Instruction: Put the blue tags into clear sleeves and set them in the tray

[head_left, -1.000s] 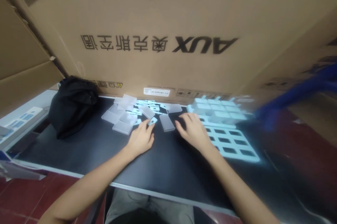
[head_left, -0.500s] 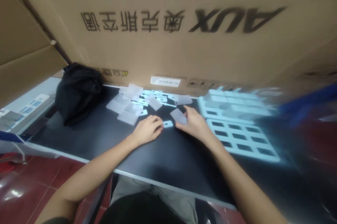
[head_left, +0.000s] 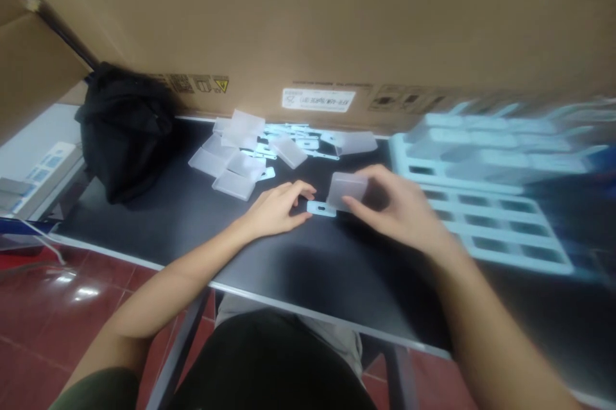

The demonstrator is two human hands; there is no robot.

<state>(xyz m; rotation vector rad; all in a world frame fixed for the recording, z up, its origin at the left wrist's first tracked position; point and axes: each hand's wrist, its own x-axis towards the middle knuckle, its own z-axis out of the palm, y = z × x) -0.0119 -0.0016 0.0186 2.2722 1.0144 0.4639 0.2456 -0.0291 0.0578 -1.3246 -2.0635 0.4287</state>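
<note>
A frosted clear plastic case (head_left: 342,190) is pinched between the thumb and fingers of my right hand (head_left: 402,208), tilted up just above the black table. Below its left edge a small light-blue plate (head_left: 321,208) with a slot in the middle lies on the table. My left hand (head_left: 279,208) rests at the plate's left end, thumb and forefinger spread apart on either side of it. Whether they press on the plate is hard to see. Beyond my hands lies a loose pile of frosted cases (head_left: 235,184) and several light-blue plates (head_left: 308,140).
To the right stands a light-blue tray (head_left: 520,258) with rectangular openings; behind it, blurred frosted cases (head_left: 481,140) stand on another tray. A black cloth bag (head_left: 122,134) sits at the left. A large cardboard box (head_left: 308,18) walls off the table's back edge.
My right hand has lifted and tilted the frosted case. My left thumb and forefinger have spread apart at the plate. The view has tipped downward.
</note>
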